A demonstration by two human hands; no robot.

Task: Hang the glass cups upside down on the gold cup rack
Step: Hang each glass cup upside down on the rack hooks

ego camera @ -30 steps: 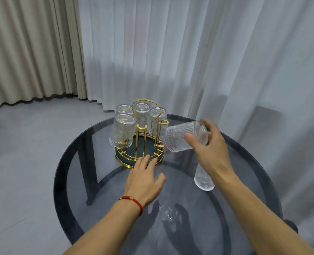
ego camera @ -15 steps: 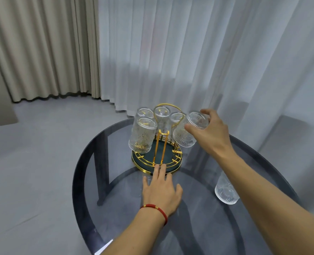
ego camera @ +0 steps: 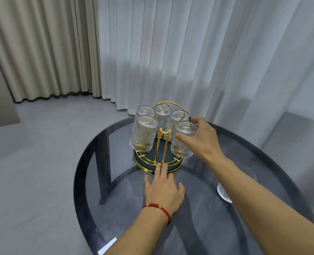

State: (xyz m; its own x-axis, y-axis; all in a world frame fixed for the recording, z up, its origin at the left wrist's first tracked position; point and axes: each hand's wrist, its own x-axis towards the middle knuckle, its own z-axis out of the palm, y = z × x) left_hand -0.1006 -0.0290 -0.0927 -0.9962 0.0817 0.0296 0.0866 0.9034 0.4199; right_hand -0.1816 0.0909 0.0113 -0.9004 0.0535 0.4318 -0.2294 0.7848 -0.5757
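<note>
The gold cup rack [ego camera: 162,144] with a dark green round base stands at the far side of the round glass table [ego camera: 115,181]. Several ribbed glass cups hang upside down on it, one at the front left [ego camera: 143,134]. My right hand [ego camera: 201,139] grips another upside-down glass cup [ego camera: 183,142] sitting over the rack's front right peg. My left hand [ego camera: 163,186] lies flat on the table, its fingertips touching the rack's base rim. One more glass cup [ego camera: 224,192] stands on the table at the right, partly hidden behind my right forearm.
White sheer curtains [ego camera: 189,52] hang just behind the table, beige curtains [ego camera: 42,46] further left. Grey floor lies to the left. A grey block or seat [ego camera: 290,137] stands behind the curtain at the right. A white scrap [ego camera: 107,247] lies under the table's near edge.
My right hand carried the cup from a tilted position beside the rack to upside down over the front right peg. My left hand stayed at the base. The camera view shifted.
</note>
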